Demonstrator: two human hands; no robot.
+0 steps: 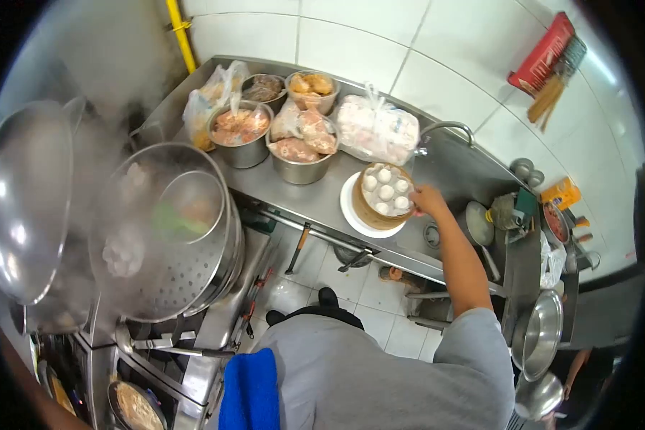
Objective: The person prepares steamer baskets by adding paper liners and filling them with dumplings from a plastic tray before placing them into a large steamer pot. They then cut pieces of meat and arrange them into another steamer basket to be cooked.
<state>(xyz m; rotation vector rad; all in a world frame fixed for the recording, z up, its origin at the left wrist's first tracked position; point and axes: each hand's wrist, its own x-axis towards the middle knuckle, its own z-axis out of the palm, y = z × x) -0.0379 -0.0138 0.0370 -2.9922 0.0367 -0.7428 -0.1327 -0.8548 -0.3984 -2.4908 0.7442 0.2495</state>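
My right hand (426, 200) grips the right rim of a round bamboo steamer (368, 213), fingers closed on it. Several white buns (385, 192) sit inside the steamer, which stands on a white plate (349, 208) on the steel counter. At the lower left edge a forearm (32, 383) shows, but no hand is visible there; my left hand is out of sight. Near that side a large metal lid (25, 204) is tilted up beside a big steaming pot (226, 269). On its perforated tray (186, 283) lie pale food pieces and a bowl, blurred by steam.
Behind the steamer stand metal pots of raw meat (301, 147) and a bagged white pack (378, 129). A faucet (455, 127) and sink (444, 172) are to the right, with metal bowls (541, 333) farther down. A frying pan (137, 407) sits on the stove.
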